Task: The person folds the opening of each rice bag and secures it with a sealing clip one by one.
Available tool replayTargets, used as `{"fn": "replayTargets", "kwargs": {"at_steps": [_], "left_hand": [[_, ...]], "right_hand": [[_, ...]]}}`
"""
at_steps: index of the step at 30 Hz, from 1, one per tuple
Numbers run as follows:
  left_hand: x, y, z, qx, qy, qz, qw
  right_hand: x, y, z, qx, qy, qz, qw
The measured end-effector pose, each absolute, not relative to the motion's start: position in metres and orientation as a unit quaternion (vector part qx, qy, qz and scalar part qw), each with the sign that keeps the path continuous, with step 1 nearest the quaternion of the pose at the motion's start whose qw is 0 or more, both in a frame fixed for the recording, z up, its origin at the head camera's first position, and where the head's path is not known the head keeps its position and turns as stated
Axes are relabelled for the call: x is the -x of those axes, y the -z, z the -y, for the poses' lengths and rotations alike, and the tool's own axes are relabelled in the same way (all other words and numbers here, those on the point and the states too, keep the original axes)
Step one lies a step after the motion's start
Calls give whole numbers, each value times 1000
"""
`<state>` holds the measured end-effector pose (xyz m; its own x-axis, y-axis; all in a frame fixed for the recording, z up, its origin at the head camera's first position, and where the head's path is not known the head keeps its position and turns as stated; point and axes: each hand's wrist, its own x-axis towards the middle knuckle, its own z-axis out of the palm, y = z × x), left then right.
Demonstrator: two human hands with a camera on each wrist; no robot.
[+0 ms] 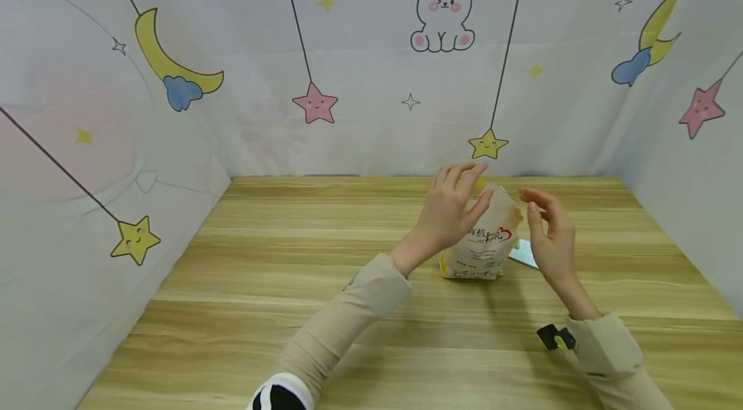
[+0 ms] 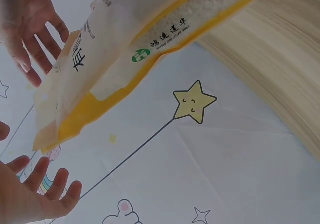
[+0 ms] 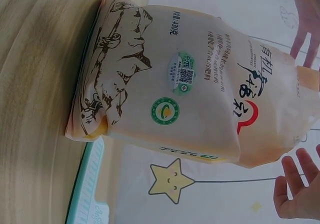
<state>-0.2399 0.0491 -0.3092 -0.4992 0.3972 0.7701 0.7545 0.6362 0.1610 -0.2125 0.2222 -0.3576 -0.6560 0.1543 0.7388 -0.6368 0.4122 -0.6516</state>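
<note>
A paper rice bag [image 1: 482,249] with yellow sides and a printed front stands upright on the table, its upper part slightly crumpled. White grains show through its side window [image 2: 200,14] in the left wrist view. My left hand [image 1: 449,204] is at the bag's upper left, fingers spread and loosely bent, overlapping the bag's top in the head view. On the other side my right hand [image 1: 551,233] is raised beside the upper right edge, thumb and fingers apart. In the right wrist view, a visible gap separates the right hand [image 3: 300,194] from the bag.
A flat mint-green object [image 1: 525,253] lies on the table just behind and right of the bag. The wood-grain table [image 1: 278,307] ends at a white curtain [image 1: 371,75] printed with stars, moons and a rabbit, which also runs along both sides.
</note>
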Motion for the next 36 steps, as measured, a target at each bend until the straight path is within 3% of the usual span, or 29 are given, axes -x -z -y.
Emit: {"fn": "replayTargets", "kwargs": {"at_steps": [12,29,36], "left_hand": [[245,306,-53,355,220,845,334],[251,308,-66,355,117,854,363],[250,310,-71,355,84,863,349]], "right_hand": [[211,351,-219,-164,-532,761,333],[226,365,-226,-144,-561,758,299],[214,352,-218,-129,-564,761,293]]}}
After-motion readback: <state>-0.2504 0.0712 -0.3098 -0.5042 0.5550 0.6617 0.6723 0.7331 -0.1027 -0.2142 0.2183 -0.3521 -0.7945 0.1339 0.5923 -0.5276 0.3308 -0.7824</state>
